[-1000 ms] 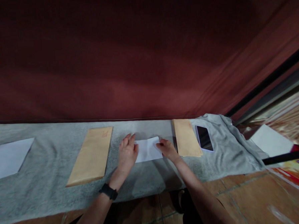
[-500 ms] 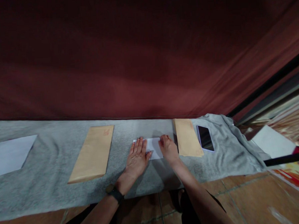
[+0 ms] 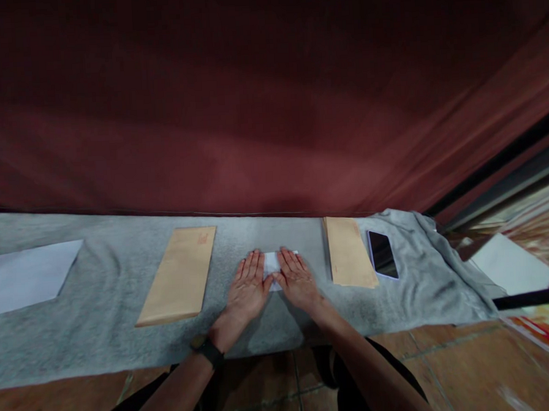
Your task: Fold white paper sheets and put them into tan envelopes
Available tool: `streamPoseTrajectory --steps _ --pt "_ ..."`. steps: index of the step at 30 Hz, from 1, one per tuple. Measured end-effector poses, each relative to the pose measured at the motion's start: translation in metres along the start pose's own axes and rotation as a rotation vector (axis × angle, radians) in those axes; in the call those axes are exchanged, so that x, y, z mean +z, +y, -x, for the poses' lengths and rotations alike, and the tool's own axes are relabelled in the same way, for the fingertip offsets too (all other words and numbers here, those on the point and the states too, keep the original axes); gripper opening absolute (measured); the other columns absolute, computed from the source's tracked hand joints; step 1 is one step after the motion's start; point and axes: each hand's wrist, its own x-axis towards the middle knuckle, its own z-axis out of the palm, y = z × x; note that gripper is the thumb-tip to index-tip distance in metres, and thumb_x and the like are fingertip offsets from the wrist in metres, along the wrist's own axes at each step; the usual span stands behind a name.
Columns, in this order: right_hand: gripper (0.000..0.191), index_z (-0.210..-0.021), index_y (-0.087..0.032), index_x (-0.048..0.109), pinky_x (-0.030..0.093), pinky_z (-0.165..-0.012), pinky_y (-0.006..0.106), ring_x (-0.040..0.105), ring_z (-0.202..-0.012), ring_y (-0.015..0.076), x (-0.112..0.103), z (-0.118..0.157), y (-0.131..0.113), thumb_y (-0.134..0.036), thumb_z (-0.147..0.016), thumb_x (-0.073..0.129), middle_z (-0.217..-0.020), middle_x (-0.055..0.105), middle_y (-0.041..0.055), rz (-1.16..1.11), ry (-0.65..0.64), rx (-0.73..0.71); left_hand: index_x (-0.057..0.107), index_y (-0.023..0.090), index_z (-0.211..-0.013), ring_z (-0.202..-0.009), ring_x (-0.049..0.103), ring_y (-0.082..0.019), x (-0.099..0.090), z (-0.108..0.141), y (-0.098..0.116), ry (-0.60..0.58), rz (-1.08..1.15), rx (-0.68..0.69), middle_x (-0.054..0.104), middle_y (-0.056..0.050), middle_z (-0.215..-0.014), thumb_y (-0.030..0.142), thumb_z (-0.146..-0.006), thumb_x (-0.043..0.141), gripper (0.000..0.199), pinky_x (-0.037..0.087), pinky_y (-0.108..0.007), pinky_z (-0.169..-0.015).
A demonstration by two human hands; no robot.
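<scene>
Dark red fabric (image 3: 252, 133) fills the far side of the scene, hanging beyond a long surface covered by a grey cloth (image 3: 101, 337), which is smooth in the middle and rumpled toward the right end. Brown floor tiles (image 3: 471, 373) show along the near side. A large white sheet (image 3: 27, 277) lies at the far left, cut off by the edge of view. Next, to its right, lies a tan envelope (image 3: 179, 275) (red print marks its far right corner), set at a slant. Right of the middle is a stack of tan envelopes (image 3: 350, 250), its edges slightly uneven. Between these, the left hand (image 3: 249, 286) and the right hand (image 3: 300, 282) lie open, palms down and fingers extended, pressing rather than gripping. Beneath them, at the middle of the cloth, is a small white paper (image 3: 271, 264); a strip shows between the hands, the rest mostly covered. Just right of the stack rests a phone (image 3: 383, 254), dark screen up. Smallest is a black watch (image 3: 211, 351) on the left wrist.
</scene>
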Motion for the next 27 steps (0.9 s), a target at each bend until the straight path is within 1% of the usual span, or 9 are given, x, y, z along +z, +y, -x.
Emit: streamPoseTrajectory --steps 3,5,9,14,19,22,25,27 --pt "0.06 -0.156 -0.009 0.037 0.029 -0.124 0.047 0.032 -0.152 0.0261 0.0 0.003 0.003 -0.043 -0.107 0.039 -0.161 0.037 0.0155 0.045 0.009 0.041 0.038 0.002 -0.154 -0.153 0.031 -0.028 0.0 0.001 -0.004 0.001 -0.009 -0.037 0.037 -0.019 -0.162 0.049 -0.103 0.03 0.07 0.025 -0.046 -0.126" --pt "0.062 -0.157 -0.007 0.036 0.029 -0.124 0.047 0.032 -0.152 0.0267 -0.002 0.005 0.005 -0.044 -0.107 0.039 -0.162 0.036 0.0165 0.065 0.003 0.061 0.037 0.003 -0.155 -0.153 0.031 -0.028 0.0 0.002 -0.006 0.008 -0.01 -0.049 0.037 -0.019 -0.162 0.052 -0.103 0.029 0.072 0.024 -0.045 -0.126" --pt "0.064 -0.159 -0.007 0.031 0.027 -0.124 0.048 0.032 -0.153 0.027 -0.007 0.01 0.009 -0.044 -0.107 0.037 -0.164 0.033 0.0173 0.085 -0.029 0.092 0.036 0.004 -0.156 -0.153 0.03 -0.028 0.002 0.002 -0.01 0.017 -0.012 -0.061 0.038 -0.02 -0.161 0.053 -0.103 0.029 0.072 0.024 -0.047 -0.125" --pt "0.064 -0.159 -0.008 0.031 0.027 -0.124 0.048 0.032 -0.152 0.0281 -0.015 0.016 0.013 -0.045 -0.107 0.036 -0.164 0.032 0.0167 0.092 -0.044 0.12 0.037 0.002 -0.155 -0.152 0.033 -0.031 0.003 0.002 -0.012 0.044 -0.01 -0.072 0.037 -0.023 -0.161 0.053 -0.102 0.029 0.074 0.027 -0.05 -0.124" --pt "0.064 -0.159 -0.008 0.032 0.025 -0.124 0.047 0.032 -0.152 0.0279 -0.018 0.019 0.016 -0.046 -0.107 0.034 -0.164 0.033 0.0158 0.088 -0.063 0.142 0.039 0.0 -0.153 -0.152 0.033 -0.031 0.002 0.003 -0.016 0.047 -0.023 -0.092 0.039 -0.023 -0.16 0.048 -0.102 0.03 0.07 0.026 -0.049 -0.124" --pt "0.063 -0.159 -0.008 0.033 0.024 -0.124 0.046 0.03 -0.153 0.0275 -0.018 0.02 0.019 -0.045 -0.108 0.033 -0.165 0.032 0.0157 0.082 -0.076 0.144 0.039 0.002 -0.153 -0.152 0.033 -0.03 -0.001 0.003 -0.018 0.046 -0.028 -0.108 0.04 -0.021 -0.159 0.042 -0.103 0.029 0.065 0.024 -0.049 -0.125" --pt "0.062 -0.159 -0.007 0.033 0.024 -0.124 0.047 0.03 -0.153 0.0283 -0.018 0.02 0.021 -0.043 -0.108 0.033 -0.164 0.032 0.0162 0.077 -0.076 0.14 0.039 -0.001 -0.153 -0.152 0.034 -0.031 -0.006 0.003 -0.015 0.077 -0.029 -0.133 0.04 -0.023 -0.159 0.037 -0.103 0.028 0.063 0.023 -0.049 -0.126" --pt "0.062 -0.159 -0.007 0.032 0.025 -0.123 0.048 0.031 -0.153 0.0291 -0.017 0.02 0.021 -0.043 -0.108 0.034 -0.164 0.032 0.0166 0.076 -0.075 0.135 0.038 -0.001 -0.153 -0.153 0.031 -0.03 -0.009 0.004 -0.009 0.111 -0.017 -0.107 0.038 -0.023 -0.161 0.034 -0.103 0.029 0.062 0.022 -0.049 -0.126"
